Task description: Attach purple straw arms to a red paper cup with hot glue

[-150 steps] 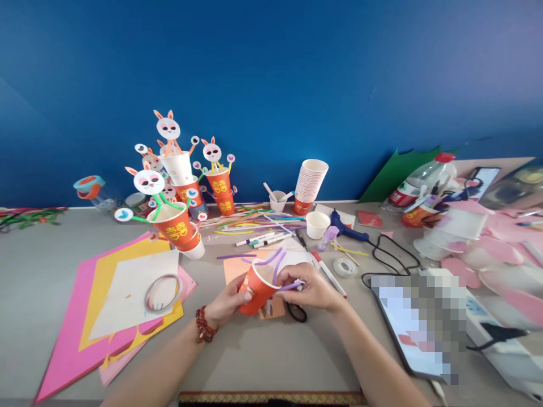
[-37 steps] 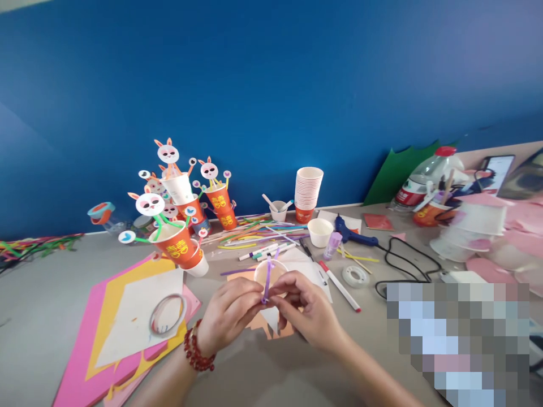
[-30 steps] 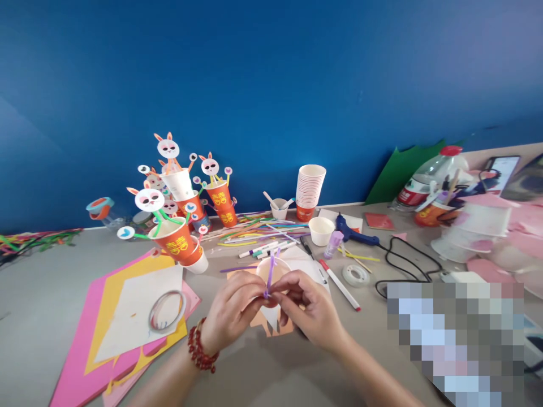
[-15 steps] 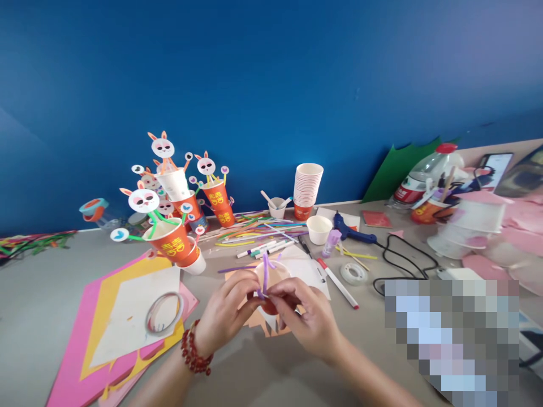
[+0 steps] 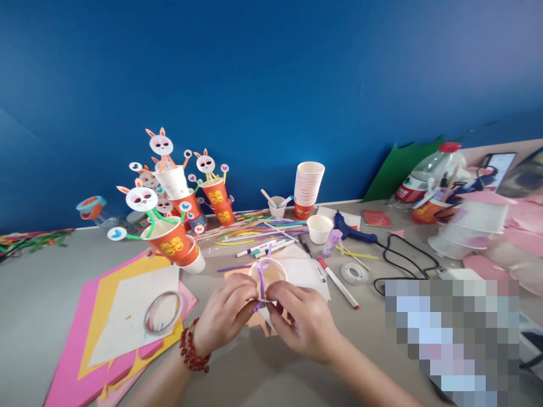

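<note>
Low over the table, a paper cup tips its pale inside towards me. A bent purple pipe cleaner stands in it and crosses the near rim, with a short end outside. My left hand pinches the near rim beside the pipe cleaner, wearing a red bead bracelet. On the other side, my right hand grips the same rim, thumb below and fingers above. My fingers hide most of the cup's front. Under the hands lies cut orange paper.
Left are layered craft sheets with a tape roll. Behind stand rabbit-faced red cups. Pipe cleaners, markers, a cup stack, a blue glue gun with its cord, and a tape roll lie beyond.
The pipe cleaner has shifted slightly left and its lower end now pokes out below the rim. The cup tilts more towards me, and my right hand has turned slightly.
</note>
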Tool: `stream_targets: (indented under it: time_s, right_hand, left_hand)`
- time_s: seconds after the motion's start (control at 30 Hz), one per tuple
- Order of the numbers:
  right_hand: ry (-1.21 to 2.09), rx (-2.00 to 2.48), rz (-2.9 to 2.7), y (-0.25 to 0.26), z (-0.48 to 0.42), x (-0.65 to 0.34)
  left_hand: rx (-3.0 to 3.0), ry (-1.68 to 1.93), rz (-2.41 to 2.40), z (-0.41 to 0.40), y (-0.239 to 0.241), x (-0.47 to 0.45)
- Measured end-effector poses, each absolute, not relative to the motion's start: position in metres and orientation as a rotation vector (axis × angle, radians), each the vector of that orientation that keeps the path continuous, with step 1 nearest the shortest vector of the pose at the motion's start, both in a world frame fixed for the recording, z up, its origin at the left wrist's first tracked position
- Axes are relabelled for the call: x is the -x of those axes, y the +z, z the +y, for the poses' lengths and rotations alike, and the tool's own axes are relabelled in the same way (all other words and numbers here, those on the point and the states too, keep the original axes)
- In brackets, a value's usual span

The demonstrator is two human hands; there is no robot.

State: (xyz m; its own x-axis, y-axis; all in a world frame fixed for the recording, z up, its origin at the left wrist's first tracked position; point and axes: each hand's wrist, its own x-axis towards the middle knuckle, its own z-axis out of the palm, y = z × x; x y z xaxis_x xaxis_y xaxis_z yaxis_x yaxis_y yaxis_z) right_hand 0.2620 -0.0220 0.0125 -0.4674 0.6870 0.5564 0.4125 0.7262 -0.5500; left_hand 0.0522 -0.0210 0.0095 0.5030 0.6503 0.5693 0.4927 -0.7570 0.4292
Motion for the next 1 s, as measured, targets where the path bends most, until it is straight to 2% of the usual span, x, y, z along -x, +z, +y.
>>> stream_targets:
  time_s: [0.53,1.0]
  right_hand:
    - [0.255,0.798,-2.177,0.0098,-0.0199,-0.2609]
    - [0.318,0.788,-2.073,0.0127,-0.0225,-0.2605]
  left_hand:
    - [-2.233,1.079,1.027,-0.0241,0.0102,-0.0577]
    - [-1.963,1.144,0.989,-0.0235,0.0047,-0.0597]
